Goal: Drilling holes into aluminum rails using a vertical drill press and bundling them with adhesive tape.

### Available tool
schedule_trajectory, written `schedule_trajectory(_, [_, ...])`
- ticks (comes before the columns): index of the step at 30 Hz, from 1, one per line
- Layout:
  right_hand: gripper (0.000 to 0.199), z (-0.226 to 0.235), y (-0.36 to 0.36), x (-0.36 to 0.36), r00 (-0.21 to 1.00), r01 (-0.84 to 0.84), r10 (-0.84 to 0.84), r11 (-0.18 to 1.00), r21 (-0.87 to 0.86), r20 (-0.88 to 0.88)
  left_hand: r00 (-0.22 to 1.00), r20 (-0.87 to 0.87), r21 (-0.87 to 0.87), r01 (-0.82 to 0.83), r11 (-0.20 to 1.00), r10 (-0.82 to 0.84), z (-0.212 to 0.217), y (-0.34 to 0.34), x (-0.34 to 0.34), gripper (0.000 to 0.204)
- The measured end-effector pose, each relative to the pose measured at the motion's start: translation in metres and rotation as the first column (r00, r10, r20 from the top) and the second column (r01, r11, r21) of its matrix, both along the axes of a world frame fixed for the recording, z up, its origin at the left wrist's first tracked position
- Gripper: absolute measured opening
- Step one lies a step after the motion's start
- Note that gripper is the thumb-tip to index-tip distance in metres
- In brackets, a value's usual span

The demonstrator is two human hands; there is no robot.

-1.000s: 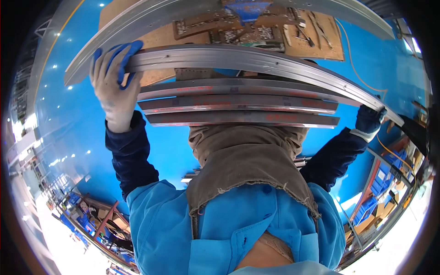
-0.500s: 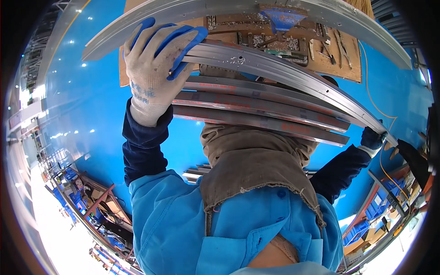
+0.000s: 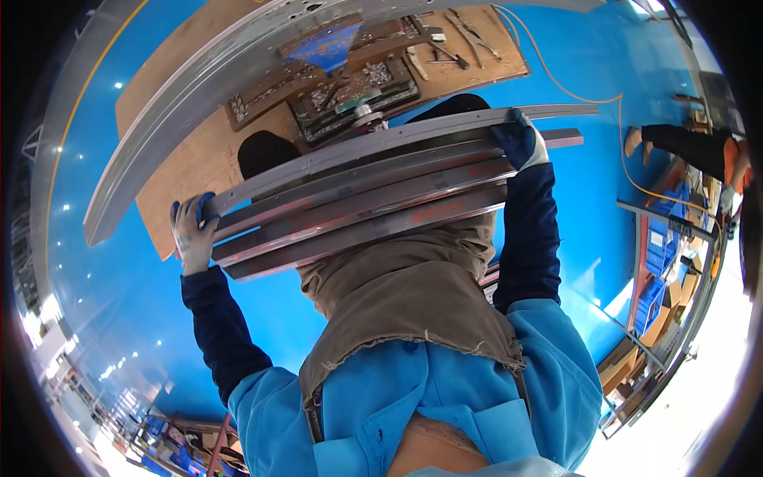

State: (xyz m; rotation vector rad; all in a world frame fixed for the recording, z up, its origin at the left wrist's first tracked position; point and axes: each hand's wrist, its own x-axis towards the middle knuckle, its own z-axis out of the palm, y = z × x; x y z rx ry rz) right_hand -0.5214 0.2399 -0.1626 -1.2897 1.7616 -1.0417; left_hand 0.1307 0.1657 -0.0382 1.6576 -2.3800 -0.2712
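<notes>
A long grey metal profile (image 3: 358,149) with small holes lies across my knees, the farthest of several. My left hand (image 3: 193,234), in a white and blue work glove, grips its left end with the fingers over the far edge. Closer to the right end, my gloved right hand (image 3: 522,141) is closed round the same profile. Several more metal profiles (image 3: 366,208) with red print on them rest side by side on my lap, on the brown apron (image 3: 405,306). How far each palm reaches under the metal is hidden.
Beyond my knees, a larger metal profile (image 3: 187,99) spans a wooden board (image 3: 171,163). A blue wedge-shaped part (image 3: 327,49) stands among metal shavings, with pliers (image 3: 475,38) nearby. An orange cable (image 3: 548,75) crosses the blue floor. At right are another person (image 3: 675,141) and blue bins (image 3: 658,248).
The held profile has come down alongside the others, and its slant has reversed. My left hand has moved nearer and left; my right hand has moved inward and farther away. The view has turned.
</notes>
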Motion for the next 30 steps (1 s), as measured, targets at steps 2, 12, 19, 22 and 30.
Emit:
schedule_trajectory(2, [0.045,0.004,0.009,-0.001,0.388,0.349,-0.313,0.920,0.177,0.867,1.000,0.013,0.080,-0.008,0.997,0.007,-0.017,0.002,0.009,0.047])
schedule_trajectory(12, [0.036,0.112,0.021,0.015,0.784,0.547,-0.241,0.703,0.454,-0.572,0.983,0.171,0.106,0.048,0.993,-0.066,-0.035,-0.006,0.005,0.053])
schedule_trajectory(19, [0.031,0.097,-0.053,0.048,0.637,0.046,0.002,0.998,0.041,-0.771,0.981,0.168,0.100,0.079,0.992,-0.095,-0.041,-0.011,0.010,0.049])
schedule_trajectory(22, [0.048,0.089,-0.084,0.087,0.625,-0.137,0.399,0.902,0.409,-0.671,0.973,0.180,-0.073,0.159,0.985,-0.143,-0.053,-0.003,0.012,0.041])
schedule_trajectory(30, [0.021,-0.029,-0.085,0.083,0.357,-0.330,0.270,0.932,0.150,-0.894,0.950,-0.287,0.183,0.181,0.966,-0.123,0.008,-0.003,-0.065,0.031])
